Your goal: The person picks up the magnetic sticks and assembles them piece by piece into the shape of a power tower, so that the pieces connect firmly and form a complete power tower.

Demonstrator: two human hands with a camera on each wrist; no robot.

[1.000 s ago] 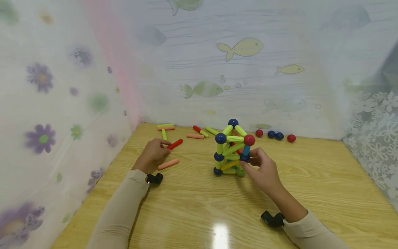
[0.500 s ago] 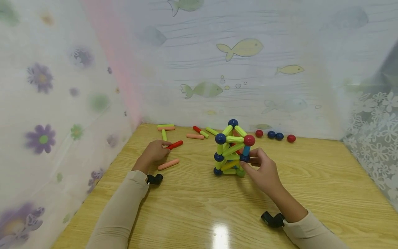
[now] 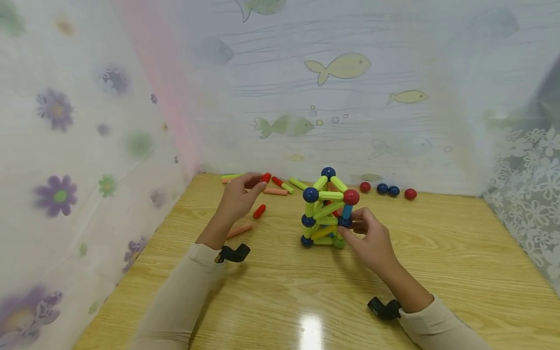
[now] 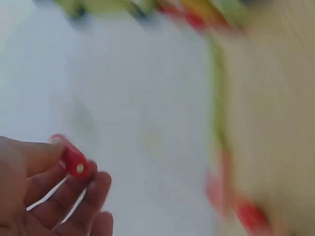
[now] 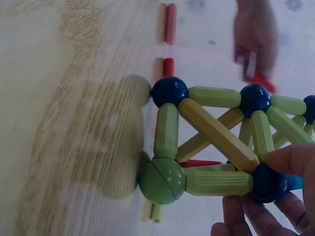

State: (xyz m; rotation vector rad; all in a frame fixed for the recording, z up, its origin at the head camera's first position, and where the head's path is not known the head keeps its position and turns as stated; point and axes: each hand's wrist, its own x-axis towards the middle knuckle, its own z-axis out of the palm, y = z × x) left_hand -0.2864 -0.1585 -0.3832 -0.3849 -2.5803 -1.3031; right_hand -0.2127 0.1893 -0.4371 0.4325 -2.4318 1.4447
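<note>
My left hand is raised over the back left of the table, pinching a short red rod between thumb and fingers. Below it, a second red rod lies on the wood. At centre right stands a frame of rods and balls, mostly light green rods with dark blue balls and one red ball on an upper corner. My right hand pinches a dark blue ball on the frame's right side. A yellow rod slants across one face; a green ball forms a bottom corner.
Along the back lie a salmon rod, a red rod and light green rods. Another salmon rod is partly behind my left wrist. Red and blue balls line the back right, before a fish-printed curtain.
My left hand has lifted from the table and moved back and right, carrying a red rod. Another red rod now lies separate on the table. My right hand and the frame stay put.
</note>
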